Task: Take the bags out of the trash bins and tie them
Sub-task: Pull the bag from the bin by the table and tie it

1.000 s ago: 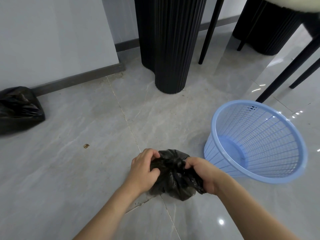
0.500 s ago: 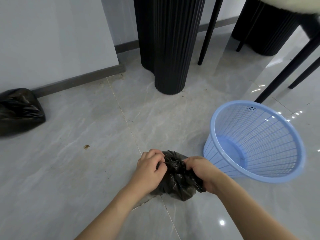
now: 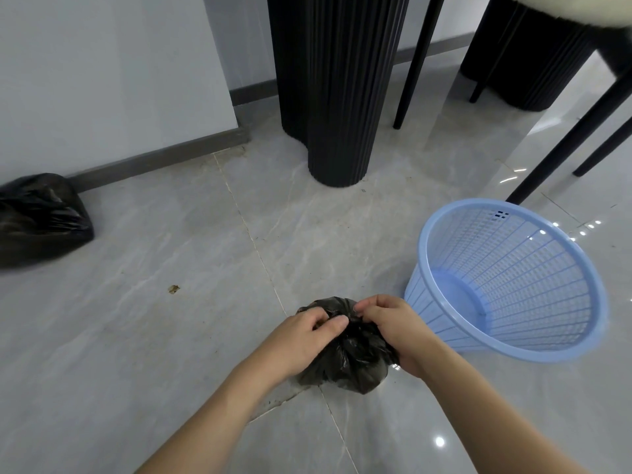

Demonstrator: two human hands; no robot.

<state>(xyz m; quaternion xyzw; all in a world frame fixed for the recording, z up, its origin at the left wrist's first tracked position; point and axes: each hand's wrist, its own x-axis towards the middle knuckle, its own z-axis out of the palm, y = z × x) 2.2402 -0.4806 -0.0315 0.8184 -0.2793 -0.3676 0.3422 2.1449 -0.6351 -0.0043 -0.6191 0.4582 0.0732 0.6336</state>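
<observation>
A small black trash bag (image 3: 345, 366) sits on the grey tiled floor in front of me. My left hand (image 3: 301, 340) and my right hand (image 3: 393, 328) both pinch the gathered plastic at its top, fingertips almost touching. Just to the right stands a light blue mesh trash bin (image 3: 506, 278), tilted toward me, with no bag in it. A second black bag (image 3: 37, 217), full and closed, lies by the wall at the far left.
A black fluted column (image 3: 335, 87) rises from the floor behind the bag. Thin black chair legs (image 3: 561, 145) stand at the right, above the bin. A grey baseboard (image 3: 154, 162) runs along the white wall. A small scrap (image 3: 173, 289) lies on the floor.
My hands have drawn closer together at the top of the bag, the fingers shifting from the sides of the neck to its tip. The bin and far bag have not moved.
</observation>
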